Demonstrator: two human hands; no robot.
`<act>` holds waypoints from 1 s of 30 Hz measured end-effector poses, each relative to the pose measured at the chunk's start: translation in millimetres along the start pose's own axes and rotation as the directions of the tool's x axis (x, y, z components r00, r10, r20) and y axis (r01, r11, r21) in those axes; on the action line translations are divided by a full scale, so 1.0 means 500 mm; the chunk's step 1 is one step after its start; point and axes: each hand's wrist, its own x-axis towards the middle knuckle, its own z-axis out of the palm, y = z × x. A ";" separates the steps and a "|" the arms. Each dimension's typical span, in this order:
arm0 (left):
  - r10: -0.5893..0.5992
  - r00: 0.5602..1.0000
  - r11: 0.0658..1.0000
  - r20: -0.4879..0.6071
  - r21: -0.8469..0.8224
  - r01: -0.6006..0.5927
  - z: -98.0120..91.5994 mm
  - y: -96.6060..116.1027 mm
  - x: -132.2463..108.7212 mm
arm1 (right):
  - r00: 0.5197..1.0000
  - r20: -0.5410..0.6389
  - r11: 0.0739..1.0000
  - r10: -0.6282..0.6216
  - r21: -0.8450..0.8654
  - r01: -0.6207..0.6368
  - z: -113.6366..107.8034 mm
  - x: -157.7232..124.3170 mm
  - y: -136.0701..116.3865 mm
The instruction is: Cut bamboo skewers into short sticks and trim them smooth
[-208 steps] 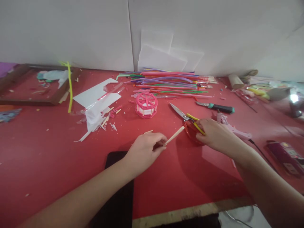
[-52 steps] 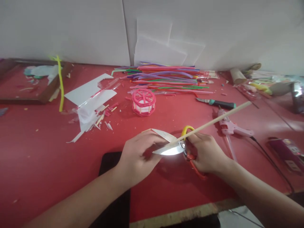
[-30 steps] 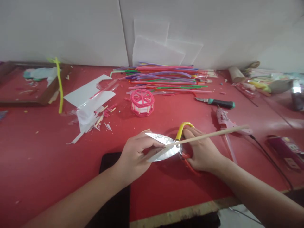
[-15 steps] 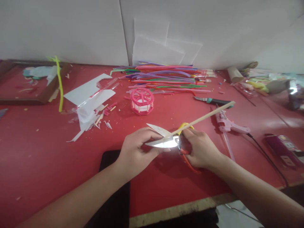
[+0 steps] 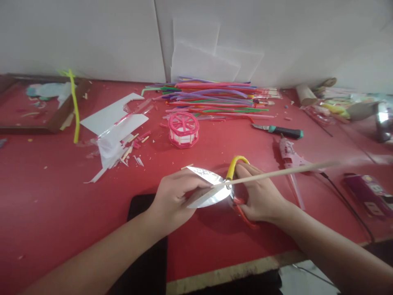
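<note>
My right hand (image 5: 260, 190) grips scissors (image 5: 208, 198) by their handles, one yellow and one red. The silver blades are spread and point left, towards my left hand. My left hand (image 5: 173, 194) is closed on the near end of a thin wooden stick (image 5: 270, 174), its fingertips partly hidden behind the blades. The stick passes between the blades near the pivot and reaches far out to the right over my right hand, its far end blurred. A short pale stick piece (image 5: 186, 166) shows just beyond my left hand.
A pink octagonal frame (image 5: 183, 130) stands ahead. Behind it lie coloured pipe cleaners (image 5: 211, 98). On the right are a utility knife (image 5: 282, 131), a pink glue gun (image 5: 288, 153) with a cord and a purple box (image 5: 365, 192). Paper scraps (image 5: 107, 119) and a tray (image 5: 58, 123) are left.
The scissor blades have spread wider. The stick's far end has swung down and to the right. A short stick piece now shows beyond my left hand.
</note>
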 end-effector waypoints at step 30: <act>-0.066 0.947 0.977 0.313 -0.172 0.125 0.004 -0.023 -0.013 | 0.992 -0.040 0.988 -0.120 0.097 0.123 -0.008 0.004 0.012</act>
